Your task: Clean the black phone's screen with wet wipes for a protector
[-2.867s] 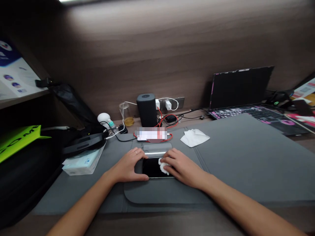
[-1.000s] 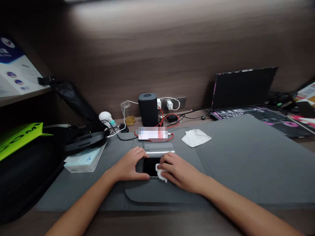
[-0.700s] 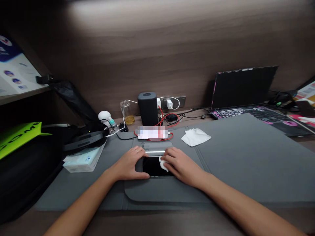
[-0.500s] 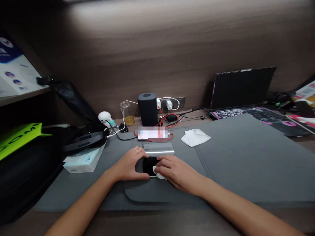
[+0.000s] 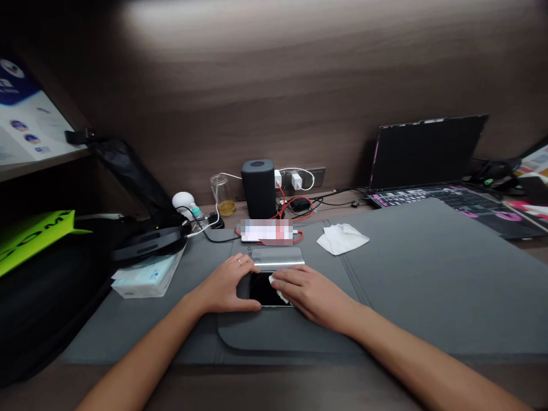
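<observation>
A dark phone (image 5: 262, 290) lies screen up on a grey pad (image 5: 274, 337) in front of me. My left hand (image 5: 225, 285) clasps its left edge, thumb along the near side, a ring on one finger. My right hand (image 5: 306, 294) lies over the right part of the screen, fingers pressed on a small white wipe (image 5: 276, 287). Just behind the phone rests a silver slab-like device (image 5: 277, 258), and behind that a second phone (image 5: 266, 232) on a red cable.
A crumpled white tissue (image 5: 341, 238) lies on the grey desk mat (image 5: 428, 274) to the right. A tissue pack (image 5: 148, 277) and black bags (image 5: 51, 285) crowd the left. At the back stand a black speaker (image 5: 257, 188), a glass jar (image 5: 220, 195), chargers and an open laptop (image 5: 428, 165).
My right hand has rubbed the wipe back and forth over the screen, ending near the screen's upper middle. The left hand has kept its hold on the phone.
</observation>
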The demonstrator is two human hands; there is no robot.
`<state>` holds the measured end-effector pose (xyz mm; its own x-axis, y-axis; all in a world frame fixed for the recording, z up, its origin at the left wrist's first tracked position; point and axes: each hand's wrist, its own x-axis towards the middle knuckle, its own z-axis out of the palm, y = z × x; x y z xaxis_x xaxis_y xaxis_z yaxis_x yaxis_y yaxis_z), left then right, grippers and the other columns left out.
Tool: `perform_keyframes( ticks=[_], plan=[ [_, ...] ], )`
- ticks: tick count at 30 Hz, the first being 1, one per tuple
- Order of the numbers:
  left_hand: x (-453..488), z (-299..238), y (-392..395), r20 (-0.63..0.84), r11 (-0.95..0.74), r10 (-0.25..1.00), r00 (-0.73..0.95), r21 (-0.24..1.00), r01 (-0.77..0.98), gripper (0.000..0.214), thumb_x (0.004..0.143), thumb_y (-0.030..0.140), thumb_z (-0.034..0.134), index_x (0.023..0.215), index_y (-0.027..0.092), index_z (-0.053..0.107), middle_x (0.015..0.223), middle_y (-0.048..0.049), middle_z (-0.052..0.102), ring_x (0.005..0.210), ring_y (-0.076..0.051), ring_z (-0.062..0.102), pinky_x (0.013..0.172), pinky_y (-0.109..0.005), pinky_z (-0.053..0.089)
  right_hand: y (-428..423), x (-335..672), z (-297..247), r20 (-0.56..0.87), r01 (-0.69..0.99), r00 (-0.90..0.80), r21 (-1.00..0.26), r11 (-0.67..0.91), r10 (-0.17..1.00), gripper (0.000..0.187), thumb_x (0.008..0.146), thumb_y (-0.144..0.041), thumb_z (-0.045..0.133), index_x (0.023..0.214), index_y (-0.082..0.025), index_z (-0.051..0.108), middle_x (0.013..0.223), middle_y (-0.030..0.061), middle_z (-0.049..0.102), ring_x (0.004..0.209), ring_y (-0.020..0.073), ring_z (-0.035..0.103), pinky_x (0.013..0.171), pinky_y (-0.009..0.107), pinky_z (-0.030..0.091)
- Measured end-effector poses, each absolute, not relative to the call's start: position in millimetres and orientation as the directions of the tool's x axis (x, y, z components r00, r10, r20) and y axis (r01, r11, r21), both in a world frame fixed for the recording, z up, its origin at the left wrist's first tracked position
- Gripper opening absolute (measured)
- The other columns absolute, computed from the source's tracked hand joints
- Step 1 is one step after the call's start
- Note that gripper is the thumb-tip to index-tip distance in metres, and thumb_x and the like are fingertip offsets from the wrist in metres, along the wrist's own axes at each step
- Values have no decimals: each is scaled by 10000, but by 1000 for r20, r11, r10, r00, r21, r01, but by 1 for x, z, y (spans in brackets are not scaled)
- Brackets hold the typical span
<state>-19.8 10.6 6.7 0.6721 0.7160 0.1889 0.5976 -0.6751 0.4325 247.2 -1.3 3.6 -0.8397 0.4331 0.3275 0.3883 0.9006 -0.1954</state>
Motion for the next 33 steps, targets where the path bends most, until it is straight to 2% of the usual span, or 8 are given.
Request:
perform_keyframes(
  ticks=[6, 12, 18, 23, 27, 29, 33],
  plan=[
    [-20, 7, 10, 187, -672, 719, 669, 432, 601, 555, 733, 500, 818, 1130, 203, 569, 1095, -74, 601, 1021, -279, 550, 890, -407, 473, -6, 246, 4, 263, 302, -901, -192, 934, 346, 398, 1037, -288, 467, 1401, -138, 527, 1365, 113, 627, 1318, 232, 528, 1081, 442, 428],
    [-20, 7, 11, 196, -678, 716, 670, 427, 598, 556, 737, 519, 809, 1128, 202, 575, 1085, -73, 601, 1025, -281, 551, 899, -411, 474, -2, 246, 2, 325, 423, -820, -210, 882, 471, 343, 1034, -191, 411, 1304, -134, 614, 1314, 125, 657, 1206, 227, 613, 1007, 437, 487],
    [-20, 6, 11, 196, -681, 713, 673, 424, 598, 555, 744, 521, 803, 1135, 205, 568, 1095, -82, 601, 1030, -285, 551, 895, -412, 475, -8, 242, 4, 299, 257, -904, -189, 948, 304, 368, 1046, -220, 413, 1369, -134, 566, 1345, 112, 640, 1293, 218, 551, 1049, 409, 459],
    [-21, 6, 11, 194, -676, 717, 670, 426, 601, 566, 743, 540, 798, 1136, 207, 565, 1097, -87, 601, 1031, -293, 554, 896, -417, 476, -2, 245, 2, 331, 388, -832, -225, 894, 445, 345, 1030, -190, 424, 1318, -152, 613, 1304, 125, 664, 1204, 219, 617, 998, 424, 494],
    [-21, 6, 11, 196, -679, 714, 672, 427, 597, 560, 740, 518, 806, 1134, 202, 564, 1099, -86, 602, 1031, -286, 553, 899, -413, 475, -6, 243, 4, 302, 294, -887, -218, 931, 350, 379, 1028, -226, 453, 1382, -138, 554, 1335, 116, 646, 1293, 222, 553, 1064, 429, 450],
    [-21, 6, 11, 198, -679, 715, 671, 426, 598, 553, 740, 516, 805, 1127, 200, 568, 1093, -84, 603, 1024, -283, 554, 894, -410, 476, -6, 243, 5, 302, 290, -887, -224, 930, 349, 372, 1033, -224, 442, 1378, -151, 558, 1332, 107, 650, 1291, 213, 556, 1065, 427, 447],
    [-20, 7, 11, 197, -679, 714, 672, 429, 596, 561, 744, 543, 794, 1139, 211, 575, 1088, -81, 608, 1020, -286, 559, 888, -409, 478, -2, 245, 5, 299, 426, -821, -246, 871, 486, 346, 1033, -209, 411, 1300, -137, 620, 1298, 126, 667, 1197, 225, 619, 1015, 444, 483]
  ],
)
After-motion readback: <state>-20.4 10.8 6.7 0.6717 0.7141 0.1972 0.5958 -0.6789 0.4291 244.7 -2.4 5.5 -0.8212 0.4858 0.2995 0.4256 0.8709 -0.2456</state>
